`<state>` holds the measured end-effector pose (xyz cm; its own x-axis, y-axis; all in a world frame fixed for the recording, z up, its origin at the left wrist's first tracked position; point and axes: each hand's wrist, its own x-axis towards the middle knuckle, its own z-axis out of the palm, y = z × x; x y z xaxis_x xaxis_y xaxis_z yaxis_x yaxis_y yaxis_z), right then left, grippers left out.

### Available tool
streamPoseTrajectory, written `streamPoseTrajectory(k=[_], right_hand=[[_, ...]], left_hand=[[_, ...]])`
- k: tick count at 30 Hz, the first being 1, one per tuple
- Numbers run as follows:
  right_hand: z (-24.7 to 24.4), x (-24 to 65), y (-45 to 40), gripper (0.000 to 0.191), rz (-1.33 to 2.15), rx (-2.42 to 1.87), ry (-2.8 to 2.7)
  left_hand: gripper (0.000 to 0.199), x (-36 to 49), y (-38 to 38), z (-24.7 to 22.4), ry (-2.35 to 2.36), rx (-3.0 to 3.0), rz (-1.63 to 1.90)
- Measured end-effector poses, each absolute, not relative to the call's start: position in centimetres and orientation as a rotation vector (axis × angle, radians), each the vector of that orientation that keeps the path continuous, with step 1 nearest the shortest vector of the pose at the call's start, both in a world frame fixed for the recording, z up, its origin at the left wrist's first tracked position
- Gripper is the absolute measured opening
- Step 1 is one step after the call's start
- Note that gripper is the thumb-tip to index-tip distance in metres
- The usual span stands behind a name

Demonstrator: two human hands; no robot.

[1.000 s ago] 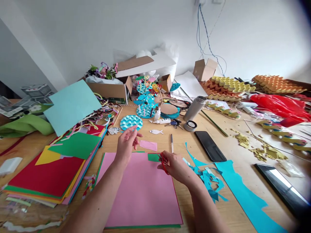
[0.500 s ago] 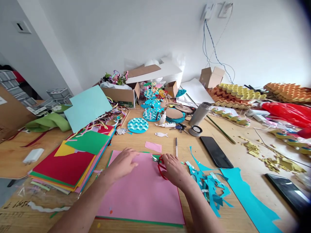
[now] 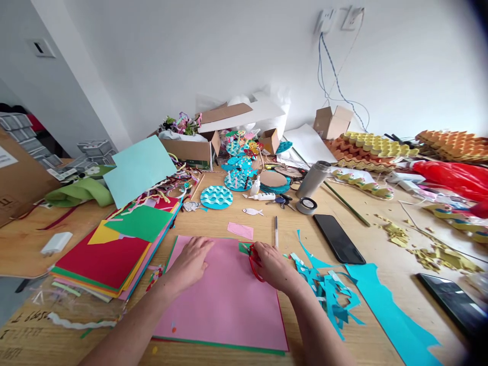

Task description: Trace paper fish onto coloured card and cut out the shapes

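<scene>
A large pink sheet of paper (image 3: pixel 224 305) lies in front of me over green and red sheets, with a corner cut out at its upper right. My left hand (image 3: pixel 191 262) rests on the sheet's upper left, its fingers stretched out and holding nothing. In my right hand (image 3: pixel 271 263), at the cut corner, is a pair of red-handled scissors (image 3: pixel 254 265); the fingers wrap round the handles. A small pink paper piece (image 3: pixel 240 230) lies just beyond the sheet. Past it are a white paper fish (image 3: pixel 253 211) and a pen (image 3: pixel 276 231).
Blue paper scraps (image 3: pixel 331 295) and a black phone (image 3: pixel 339 239) lie to the right. A stack of coloured paper (image 3: pixel 102 259) is at the left. Farther back stand a steel flask (image 3: pixel 314 179), a glue bottle (image 3: pixel 255 186) and a wavy blue disc (image 3: pixel 216 197).
My left hand has come down onto the pink sheet, slightly nearer to me. The scissors in my right hand have turned a little, and their blades look closer together.
</scene>
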<state>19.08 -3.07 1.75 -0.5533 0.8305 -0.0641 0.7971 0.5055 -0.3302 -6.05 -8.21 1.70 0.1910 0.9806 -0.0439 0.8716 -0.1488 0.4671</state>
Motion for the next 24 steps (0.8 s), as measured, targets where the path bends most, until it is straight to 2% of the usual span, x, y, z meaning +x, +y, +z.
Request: streamPoseTrajectory(k=[9, 13, 16, 19, 20, 24], right_hand=[[4.6, 19.2, -3.5, 0.016, 0.889, -1.364, -2.366], [5.1, 19.8, -3.6, 0.018, 1.078, -1.197, -2.196], [5.6, 20.4, -3.7, 0.018, 1.208, -1.001, -2.046], [6.1, 20.9, -3.8, 0.020, 1.219, -0.889, -1.966], [6.2, 21.0, -3.8, 0.020, 1.211, -0.879, -1.945], [5.9, 21.5, -3.5, 0.025, 1.222, -0.898, -1.807]], left_hand=[[0.081, -6.6, -8.2, 1.5, 1.853, 2.098, 0.364], [0.082, -7.4, -7.5, 2.2, 1.829, 2.037, 0.480], [0.065, -8.6, -7.0, 4.0, 1.852, 1.968, 0.537], [0.019, -10.0, -7.5, 6.9, 1.802, 1.956, 0.482], [0.012, -10.3, -7.9, 8.1, 1.784, 1.953, 0.466], [0.016, -11.5, -10.4, 13.0, 1.732, 1.878, 0.470]])
